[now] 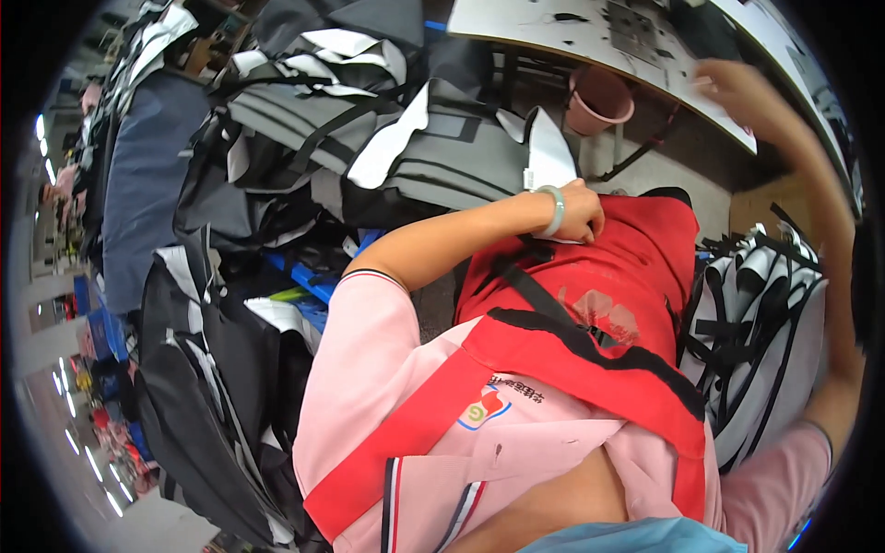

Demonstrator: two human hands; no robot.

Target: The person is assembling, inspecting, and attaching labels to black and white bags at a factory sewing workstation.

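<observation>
My left hand (579,214), with a pale green bangle (553,210) on the wrist, lies curled on my red apron (636,267). Its fingers close on a white fabric piece (549,152) that stands up from the grey and white bag panels (442,157) beside my lap. My right hand (737,92) reaches far out to the edge of the white worktable (572,32), where it touches the tabletop. The hand is blurred and its fingers are hard to make out.
A pink plastic cup (599,100) hangs under the table edge. Stacks of grey, black and white bag parts (304,111) fill the left. More black and white strapped pieces (756,323) sit at my right side. Blue crates (313,286) show beneath the piles.
</observation>
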